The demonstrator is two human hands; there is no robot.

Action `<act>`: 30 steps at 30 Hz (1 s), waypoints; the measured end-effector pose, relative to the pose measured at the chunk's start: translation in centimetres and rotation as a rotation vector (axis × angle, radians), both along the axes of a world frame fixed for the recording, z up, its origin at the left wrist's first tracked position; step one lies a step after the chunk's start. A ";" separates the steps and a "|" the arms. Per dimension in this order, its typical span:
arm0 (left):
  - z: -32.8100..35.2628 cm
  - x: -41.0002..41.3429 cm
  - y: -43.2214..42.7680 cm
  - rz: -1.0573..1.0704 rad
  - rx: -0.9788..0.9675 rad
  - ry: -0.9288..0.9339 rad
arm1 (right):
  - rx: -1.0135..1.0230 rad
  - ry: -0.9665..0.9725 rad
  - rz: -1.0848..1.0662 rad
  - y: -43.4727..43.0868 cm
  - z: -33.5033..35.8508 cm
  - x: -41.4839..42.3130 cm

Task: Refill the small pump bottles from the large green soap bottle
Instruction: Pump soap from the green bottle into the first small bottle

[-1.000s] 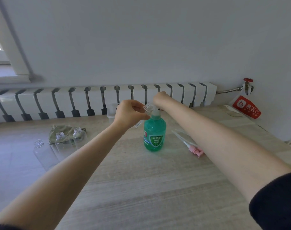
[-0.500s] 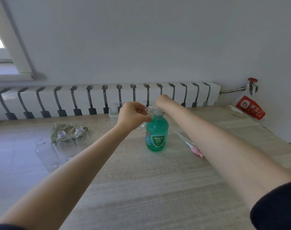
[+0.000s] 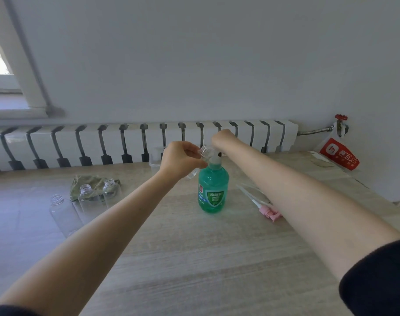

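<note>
The large green plastic soap bottle (image 3: 213, 190) stands upright on the pale wood-grain table (image 3: 194, 258), before a white ribbed radiator (image 3: 135, 140). The right hand (image 3: 223, 139) hangs over its white pump (image 3: 215, 160), fingers hidden, so its grip cannot be told. The left hand (image 3: 180, 160) grips a small clear plastic bottle (image 3: 204, 151), tilted, with its mouth at the pump. Three clear open-necked bottles (image 3: 86, 192) stand well apart to the left.

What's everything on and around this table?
green soap bottle: one, green, white pump, table middle.
small bottle: one, clear, held at the pump.
empty bottles: three, clear, table left.
cloth: one, green, behind them.
pump heads: pink, right of green soap bottle; count unclear.
box: one, clear, behind green soap bottle.
radiator: one, white, along wall.
valve: one, red, far right.
bag: one, red-white, right corner.
left hand: grips small bottle.
right hand: over the pump; fingers hidden.
</note>
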State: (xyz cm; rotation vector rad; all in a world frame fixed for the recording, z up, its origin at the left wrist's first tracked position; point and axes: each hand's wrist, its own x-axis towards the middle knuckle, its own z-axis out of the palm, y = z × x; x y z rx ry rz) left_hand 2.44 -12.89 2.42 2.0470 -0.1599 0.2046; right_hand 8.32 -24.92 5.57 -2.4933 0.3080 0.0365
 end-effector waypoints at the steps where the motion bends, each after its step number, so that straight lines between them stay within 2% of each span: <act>1: 0.0 0.0 0.0 0.000 0.000 -0.001 | -0.010 0.003 -0.021 0.0 -0.1 0.0; 9: -0.3 0.0 0.1 0.002 0.004 -0.002 | 0.076 -0.090 -0.114 0.0 -0.3 0.1; 12: -0.6 0.1 0.2 0.000 0.006 0.002 | 0.012 -0.050 -0.094 0.1 -0.8 0.4; 30: -1.1 -0.2 0.1 0.014 -0.013 0.036 | 0.076 -0.036 -0.068 0.3 -1.4 0.1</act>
